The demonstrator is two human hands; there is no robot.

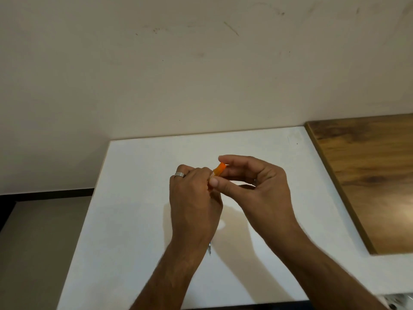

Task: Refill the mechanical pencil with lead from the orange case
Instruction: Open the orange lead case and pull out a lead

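Above the smooth white table, the left hand is closed around the translucent orange case. The right hand pinches its cap end. A slim metallic pencil tip shows below the left wrist.

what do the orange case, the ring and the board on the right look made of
Orange case: looks like translucent glossy plastic, light glowing through it. Ring on the left hand: silvery, probably metal, with bright ridged bands. Board: wood or wood-look laminate, brown grain showing.

pencil mostly hidden, orange case half-covered
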